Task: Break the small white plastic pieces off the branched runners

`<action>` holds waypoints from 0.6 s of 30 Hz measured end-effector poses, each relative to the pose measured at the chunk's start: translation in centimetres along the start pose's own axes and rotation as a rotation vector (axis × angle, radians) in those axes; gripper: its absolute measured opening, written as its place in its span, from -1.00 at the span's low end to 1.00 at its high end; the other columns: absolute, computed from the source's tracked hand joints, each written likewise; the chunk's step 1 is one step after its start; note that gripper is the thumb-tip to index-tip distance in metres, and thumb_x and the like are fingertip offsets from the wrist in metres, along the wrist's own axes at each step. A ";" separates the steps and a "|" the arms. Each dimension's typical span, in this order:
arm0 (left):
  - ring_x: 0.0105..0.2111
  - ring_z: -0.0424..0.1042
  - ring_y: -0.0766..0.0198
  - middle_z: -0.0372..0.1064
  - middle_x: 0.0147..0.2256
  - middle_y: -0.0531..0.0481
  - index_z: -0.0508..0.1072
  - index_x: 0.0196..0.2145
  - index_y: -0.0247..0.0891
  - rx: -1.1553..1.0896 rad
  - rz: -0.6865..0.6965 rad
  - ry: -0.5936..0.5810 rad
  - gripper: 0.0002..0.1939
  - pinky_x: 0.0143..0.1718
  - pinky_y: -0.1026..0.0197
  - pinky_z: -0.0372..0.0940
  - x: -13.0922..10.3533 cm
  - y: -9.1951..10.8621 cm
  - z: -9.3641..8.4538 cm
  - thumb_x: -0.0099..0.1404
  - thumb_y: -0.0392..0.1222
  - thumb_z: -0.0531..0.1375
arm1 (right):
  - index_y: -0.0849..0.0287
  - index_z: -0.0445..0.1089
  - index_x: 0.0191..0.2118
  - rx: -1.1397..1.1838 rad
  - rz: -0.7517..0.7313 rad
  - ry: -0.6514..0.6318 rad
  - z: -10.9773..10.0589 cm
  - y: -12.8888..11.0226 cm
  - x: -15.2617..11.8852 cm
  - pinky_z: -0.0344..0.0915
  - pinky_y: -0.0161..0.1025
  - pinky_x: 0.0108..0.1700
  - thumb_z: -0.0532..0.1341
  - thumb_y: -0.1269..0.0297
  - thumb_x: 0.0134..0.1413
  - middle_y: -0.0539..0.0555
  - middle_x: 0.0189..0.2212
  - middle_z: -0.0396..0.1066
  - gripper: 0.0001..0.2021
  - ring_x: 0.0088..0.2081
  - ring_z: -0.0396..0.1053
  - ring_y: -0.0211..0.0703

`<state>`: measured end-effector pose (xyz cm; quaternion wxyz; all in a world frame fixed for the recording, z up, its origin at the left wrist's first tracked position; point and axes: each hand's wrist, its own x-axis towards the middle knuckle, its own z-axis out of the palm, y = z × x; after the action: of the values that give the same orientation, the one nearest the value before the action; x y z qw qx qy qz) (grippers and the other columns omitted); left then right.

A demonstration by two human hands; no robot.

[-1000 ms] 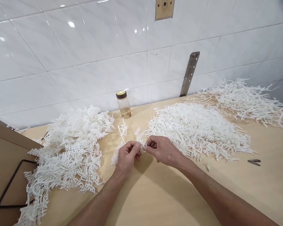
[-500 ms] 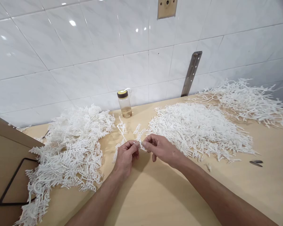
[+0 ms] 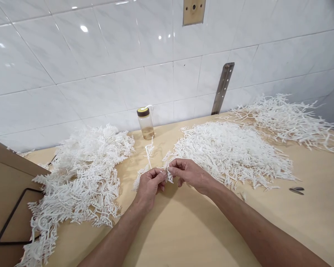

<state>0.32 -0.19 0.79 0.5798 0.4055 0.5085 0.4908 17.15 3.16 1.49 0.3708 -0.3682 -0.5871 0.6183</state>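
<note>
Between my two hands is a white, branched, plastic-looking piece (image 3: 169, 178), with thin offshoots. My left hand (image 3: 150, 185) pinches it between thumb and fingertips. Touching it from the other side, my right hand (image 3: 192, 174) is also closed in a pinch on the piece. The fingertips partly hide it. Just beyond my left hand, a white strand with side twigs (image 3: 149, 154) points up toward the bottle; its lower end goes behind the hand, so I cannot tell whether it is held. Near my right hand lies a heap of short white pieces (image 3: 228, 152).
A tangled heap of white branched pieces (image 3: 80, 178) covers the left side. Longer white branches (image 3: 292, 118) lie back right. A lidded bottle (image 3: 146, 126) stands near the tiled wall. Small metal snippers (image 3: 296, 190) lie right. A cardboard-coloured box (image 3: 11, 181) borders the left.
The white strand beyond my left hand now stands more upright and farther right. My fingers have shifted slightly on the piece, and more of it hangs below them. The view has moved a little.
</note>
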 end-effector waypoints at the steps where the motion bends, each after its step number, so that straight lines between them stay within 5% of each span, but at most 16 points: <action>1: -0.63 0.19 0.43 0.28 -0.62 0.07 0.46 -0.52 -0.31 0.001 0.009 0.015 -0.67 -0.59 0.36 0.06 0.0 0.0 0.0 0.01 0.02 0.40 | 0.22 0.42 -0.36 -0.002 0.000 0.007 0.0 0.1 0.0 0.33 -0.33 -0.48 0.35 -0.03 -0.05 0.00 -0.45 0.30 -0.64 -0.39 0.29 -0.25; 11: -0.67 0.14 0.44 0.23 -0.66 0.13 0.54 -0.42 -0.29 0.106 0.145 0.178 -0.67 -0.66 0.35 0.04 0.1 -0.3 0.4 -0.01 0.03 0.40 | 0.21 0.35 -0.40 -0.020 -0.008 0.032 0.4 -0.3 -0.1 0.31 -0.34 -0.52 0.37 -0.02 -0.05 -0.02 -0.49 0.31 -0.63 -0.47 0.27 -0.29; 18: -0.65 0.15 0.41 0.26 -0.66 0.11 0.56 -0.44 -0.27 0.245 0.281 0.188 -0.78 -0.61 0.33 0.07 0.7 -1.1 -0.1 0.08 -0.04 0.33 | 0.20 0.34 -0.29 0.000 0.059 -0.025 0.2 0.3 0.1 0.23 -0.36 -0.58 0.38 -0.03 -0.07 -0.08 -0.53 0.28 -0.59 -0.55 0.21 -0.35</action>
<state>0.44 0.25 -0.40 0.4018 0.4923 0.5546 0.5372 16.95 3.12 1.20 0.3450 -0.3776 -0.5807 0.6334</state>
